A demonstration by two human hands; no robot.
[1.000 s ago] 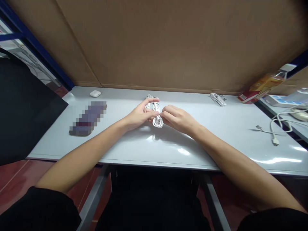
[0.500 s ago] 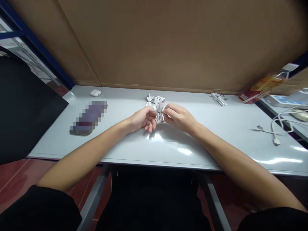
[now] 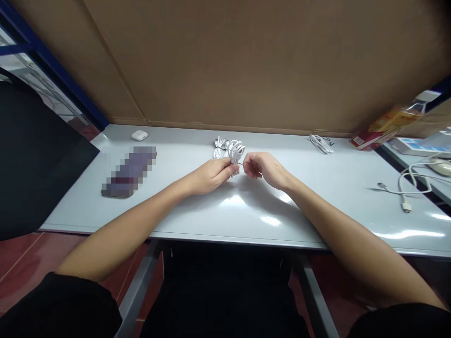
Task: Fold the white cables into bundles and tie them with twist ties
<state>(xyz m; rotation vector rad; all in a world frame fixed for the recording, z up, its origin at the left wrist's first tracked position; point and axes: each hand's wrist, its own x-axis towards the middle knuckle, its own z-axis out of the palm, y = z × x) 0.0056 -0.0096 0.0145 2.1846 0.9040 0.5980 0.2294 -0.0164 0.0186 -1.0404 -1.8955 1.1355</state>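
Note:
A coiled white cable bundle (image 3: 236, 150) is pinched between the thumb and fingers of my left hand (image 3: 214, 176), near the middle of the table. A thin black tie sticks out from the bundle's right side. My right hand (image 3: 259, 166) is just right of it, its fingers curled by the end of the tie; whether they grip it is too small to tell. Behind my left hand, another tied white cable bundle (image 3: 218, 148) lies on the table.
A pixelated flat object (image 3: 130, 171) and a white earbud case (image 3: 139, 135) lie left on the grey table (image 3: 197, 220). At the right are a coiled cable (image 3: 321, 144), a loose cable (image 3: 405, 192) and a red-yellow bottle (image 3: 384, 124). A brown panel (image 3: 225, 65) stands behind.
My left fingers, spread under the bundle before, have closed on its lower part. The bundle's top has tilted slightly right. My right hand has turned and moved slightly right, its fingers curling inward.

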